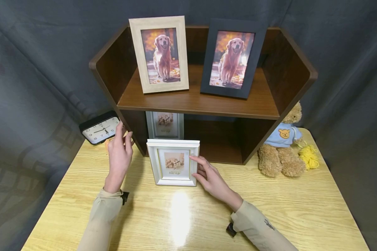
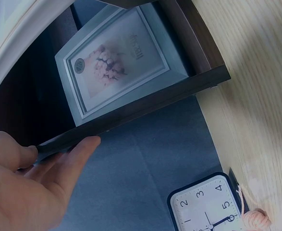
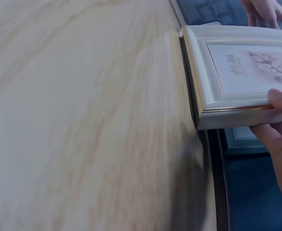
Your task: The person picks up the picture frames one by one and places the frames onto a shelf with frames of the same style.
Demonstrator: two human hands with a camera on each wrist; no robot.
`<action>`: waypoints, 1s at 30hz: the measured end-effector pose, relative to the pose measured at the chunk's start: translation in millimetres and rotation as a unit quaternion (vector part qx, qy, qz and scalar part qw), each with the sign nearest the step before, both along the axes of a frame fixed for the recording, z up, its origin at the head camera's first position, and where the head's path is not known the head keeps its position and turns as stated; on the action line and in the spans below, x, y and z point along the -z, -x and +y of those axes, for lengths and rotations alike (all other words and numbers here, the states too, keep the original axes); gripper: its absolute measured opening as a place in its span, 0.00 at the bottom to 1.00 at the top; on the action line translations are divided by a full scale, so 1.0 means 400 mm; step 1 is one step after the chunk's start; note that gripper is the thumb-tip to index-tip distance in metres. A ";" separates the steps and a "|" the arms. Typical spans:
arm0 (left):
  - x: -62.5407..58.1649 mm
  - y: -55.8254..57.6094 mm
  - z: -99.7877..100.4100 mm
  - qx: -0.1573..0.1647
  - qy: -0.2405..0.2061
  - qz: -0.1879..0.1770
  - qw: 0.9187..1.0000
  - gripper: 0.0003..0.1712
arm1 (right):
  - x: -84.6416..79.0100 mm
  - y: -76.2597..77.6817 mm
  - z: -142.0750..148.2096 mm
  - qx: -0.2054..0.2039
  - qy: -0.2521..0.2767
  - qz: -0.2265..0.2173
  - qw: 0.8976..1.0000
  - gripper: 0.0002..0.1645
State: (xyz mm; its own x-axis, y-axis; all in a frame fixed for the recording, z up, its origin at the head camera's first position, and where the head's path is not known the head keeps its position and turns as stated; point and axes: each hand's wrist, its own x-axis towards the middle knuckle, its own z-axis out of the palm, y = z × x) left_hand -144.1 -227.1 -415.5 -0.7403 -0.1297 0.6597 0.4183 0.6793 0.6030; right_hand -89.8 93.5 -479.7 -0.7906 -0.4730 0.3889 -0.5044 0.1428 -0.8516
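Note:
My right hand (image 1: 211, 176) pinches the right side of a white picture frame (image 1: 152, 164) with thin gold lines and a flower picture. The white frame (image 3: 213, 103) is upright in front of the shelf's lower level, its bottom edge at or just above the table. My left hand (image 1: 119, 148) is beside the shelf's left side panel, holding nothing, its fingers extended; in the left wrist view, fingers (image 2: 85, 147) lie along the panel edge. A grey-blue picture frame (image 2: 179, 65) stands inside the lower level at the left, partly hidden behind the white one.
On the brown shelf's (image 1: 194, 104) top level stand a cream picture frame (image 1: 136, 55) and a black picture frame (image 1: 207, 59). A black-rimmed clock (image 1: 98, 130) and peach yarn (image 2: 256, 219) lie left of it. A teddy bear (image 1: 281, 139) and yellow yarn (image 1: 308, 157) are at right.

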 end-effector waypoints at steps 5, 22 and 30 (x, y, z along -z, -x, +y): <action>0.000 -0.001 0.000 -0.001 0.001 0.000 1.000 0.25 | 0.000 -0.003 0.000 0.002 0.011 -0.017 1.000 0.43; -0.001 -0.004 0.003 -0.007 0.007 0.001 1.000 0.24 | -0.020 -0.012 0.005 0.009 0.014 -0.037 0.999 0.42; 0.000 -0.001 0.002 -0.006 0.006 0.003 1.000 0.24 | -0.040 -0.023 0.011 0.021 0.024 -0.031 0.999 0.43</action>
State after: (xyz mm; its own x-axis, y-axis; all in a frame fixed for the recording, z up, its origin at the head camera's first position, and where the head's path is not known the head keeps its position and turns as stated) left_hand -143.6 -226.1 -415.5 -0.7346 -0.1295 0.6661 0.4146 0.6914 0.5916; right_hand -80.7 97.9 -463.7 -0.8329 -0.4210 0.3593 -0.4441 0.1210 -0.8878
